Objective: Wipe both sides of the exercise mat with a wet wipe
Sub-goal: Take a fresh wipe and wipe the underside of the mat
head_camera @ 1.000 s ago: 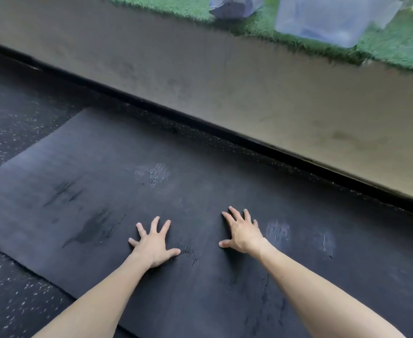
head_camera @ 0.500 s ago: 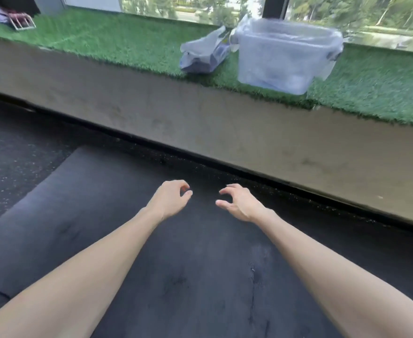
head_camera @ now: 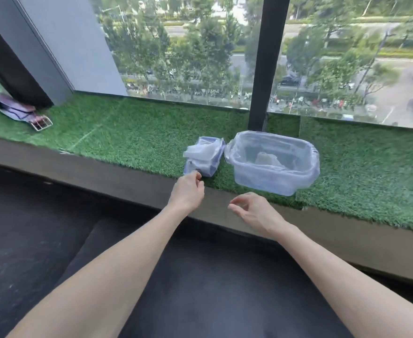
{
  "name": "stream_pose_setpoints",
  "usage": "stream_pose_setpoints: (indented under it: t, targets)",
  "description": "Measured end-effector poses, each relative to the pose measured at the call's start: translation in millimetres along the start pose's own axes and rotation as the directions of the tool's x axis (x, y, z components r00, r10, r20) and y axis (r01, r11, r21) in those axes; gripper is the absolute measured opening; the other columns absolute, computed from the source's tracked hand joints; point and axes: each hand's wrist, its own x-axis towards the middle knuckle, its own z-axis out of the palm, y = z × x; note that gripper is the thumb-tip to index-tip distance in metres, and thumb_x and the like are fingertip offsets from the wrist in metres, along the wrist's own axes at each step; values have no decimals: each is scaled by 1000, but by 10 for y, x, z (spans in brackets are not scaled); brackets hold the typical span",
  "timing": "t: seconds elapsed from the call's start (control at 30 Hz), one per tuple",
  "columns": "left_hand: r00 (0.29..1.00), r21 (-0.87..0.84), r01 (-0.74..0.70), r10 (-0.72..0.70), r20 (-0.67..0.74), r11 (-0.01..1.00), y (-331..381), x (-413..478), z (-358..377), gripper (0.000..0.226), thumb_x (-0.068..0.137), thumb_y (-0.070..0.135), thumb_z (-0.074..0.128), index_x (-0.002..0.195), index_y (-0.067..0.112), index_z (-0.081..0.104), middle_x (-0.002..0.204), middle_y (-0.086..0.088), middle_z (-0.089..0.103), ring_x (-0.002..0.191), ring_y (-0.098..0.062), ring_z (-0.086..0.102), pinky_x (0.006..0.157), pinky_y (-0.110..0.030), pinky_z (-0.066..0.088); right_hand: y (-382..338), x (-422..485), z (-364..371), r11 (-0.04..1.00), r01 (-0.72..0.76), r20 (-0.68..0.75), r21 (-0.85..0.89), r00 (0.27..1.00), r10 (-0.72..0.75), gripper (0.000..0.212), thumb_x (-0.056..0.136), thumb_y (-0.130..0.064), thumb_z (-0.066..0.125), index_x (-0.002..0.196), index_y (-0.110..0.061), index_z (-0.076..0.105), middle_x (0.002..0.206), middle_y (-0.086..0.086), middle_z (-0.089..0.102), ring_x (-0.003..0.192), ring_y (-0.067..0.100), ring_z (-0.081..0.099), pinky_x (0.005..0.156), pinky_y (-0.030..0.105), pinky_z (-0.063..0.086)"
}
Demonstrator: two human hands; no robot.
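Curled, the left hand point(head_camera: 188, 190) touches the wipe pack point(head_camera: 205, 154); grip unclear. The right hand point(head_camera: 255, 213) hovers relaxed, empty.

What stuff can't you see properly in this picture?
Head view only:
1. Whether the left hand pinches the wipe pack: its own fingers cover the contact.
2. The pale lump inside the tub: cloudy plastic blurs it.
3. Most of the exercise mat: covered by forearms, cut by the bottom edge.
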Motion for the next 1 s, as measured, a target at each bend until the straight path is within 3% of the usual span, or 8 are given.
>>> stream_pose_setpoints:
  t: [0.07, 0.2, 0.37, 0.47, 0.6, 0.83, 0.9, 1.0]
  targets:
    - [999, 69, -40, 38, 30, 997, 30, 408, -61, 28, 101, 21, 47, 121, 10, 63, 130, -12, 61, 118, -31, 57, 99, -39, 45, -86, 232, -69, 1000, -8, -17, 8, 1000, 8, 25, 94, -44, 59, 108, -28, 72, 121, -2, 61, 104, 13, 58, 95, 29, 43]
    - [982, 233, -98, 55, 183, 968, 2, 1116, 28, 40, 104, 24, 40, 136, 8, 57, 164, -2, 21, 147, -28, 23, 116, -46, 32, -132, 599, -80, 1000, -27, -21, 15, 999, 27, 27, 97, -42, 57, 112, -24, 71, 117, -3, 61, 94, 8, 55, 83, 22, 36]
    - [964, 293, -53, -28, 265, 955, -101, 1613, 258, 38, 97, 21, 47, 132, 12, 58, 139, -18, 48, 121, -38, 53, 100, -47, 47, 29, 812, -18, 995, -97, -7, 33, 995, 97, 26, 97, -41, 57, 112, -25, 71, 118, -2, 61, 98, 13, 57, 88, 26, 42]
    - [998, 179, -44, 33, 62, 983, -142, 1628, 290, 25, 90, 9, 58, 112, 8, 69, 118, -15, 64, 106, -33, 63, 89, -42, 53, 128, 825, 37, 987, -145, -22, 72, 989, 147, 24, 97, -41, 57, 109, -26, 72, 115, -3, 61, 93, 13, 59, 88, 27, 43]
    - [989, -88, 4, -17, -150, 996, -200, 1397, 85, 5, 90, 18, 69, 91, 15, 65, 95, -4, 66, 92, -22, 59, 77, -33, 47, 104, 723, 135, 978, -178, -17, 109, 983, 181, 24, 98, -40, 57, 109, -25, 71, 114, -4, 64, 94, 10, 60, 88, 25, 44]
    - [994, -373, 105, -101, 29, 922, -233, 582, -348, 15, 94, 25, 68, 91, 11, 65, 81, 5, 62, 71, -8, 55, 59, -9, 40, -384, 610, 65, 959, -131, -9, 251, 990, 137, 19, 96, -39, 58, 109, -32, 71, 96, -16, 69, 87, 3, 62, 88, 26, 49]
    - [984, -426, 174, -140, 110, 888, -263, 277, -364, 14, 95, 26, 67, 90, 14, 63, 86, -3, 67, 77, -17, 62, 66, -13, 45, -519, 558, 61, 929, -131, 31, 346, 991, 128, 18, 94, -40, 61, 106, -32, 71, 97, -13, 72, 88, 5, 66, 87, 29, 54]
    - [952, -491, 286, -184, 245, 823, -277, -175, -359, 13, 93, 28, 65, 88, 18, 60, 96, -14, 71, 94, -28, 70, 90, -35, 52, -648, 351, 142, 869, -142, 105, 475, 989, 105, 27, 87, -50, 66, 102, -28, 71, 96, -5, 74, 88, 16, 72, 89, 40, 57]
